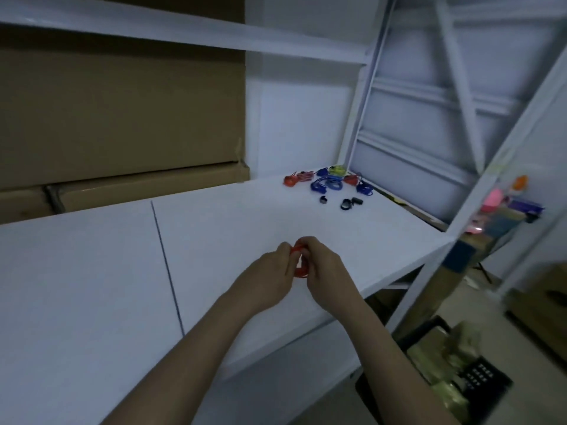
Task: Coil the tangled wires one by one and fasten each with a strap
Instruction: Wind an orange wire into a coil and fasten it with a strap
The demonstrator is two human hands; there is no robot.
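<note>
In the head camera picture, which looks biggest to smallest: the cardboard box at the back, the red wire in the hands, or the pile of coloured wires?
1. Cardboard box, by far.
2. Pile of coloured wires.
3. Red wire, mostly hidden by both hands, though nearer the camera, so its true size is unsure.

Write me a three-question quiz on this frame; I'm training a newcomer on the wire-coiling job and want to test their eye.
1. True or false: both hands hold the red wire coil.
2. Where do the other wires lie? A) far right end of the white shelf B) in a cardboard box C) on the floor
3. What colour are the small straps in front of the pile?

Key: 1 true, the left hand and right hand both grip it. 2 A. 3 black.
</note>
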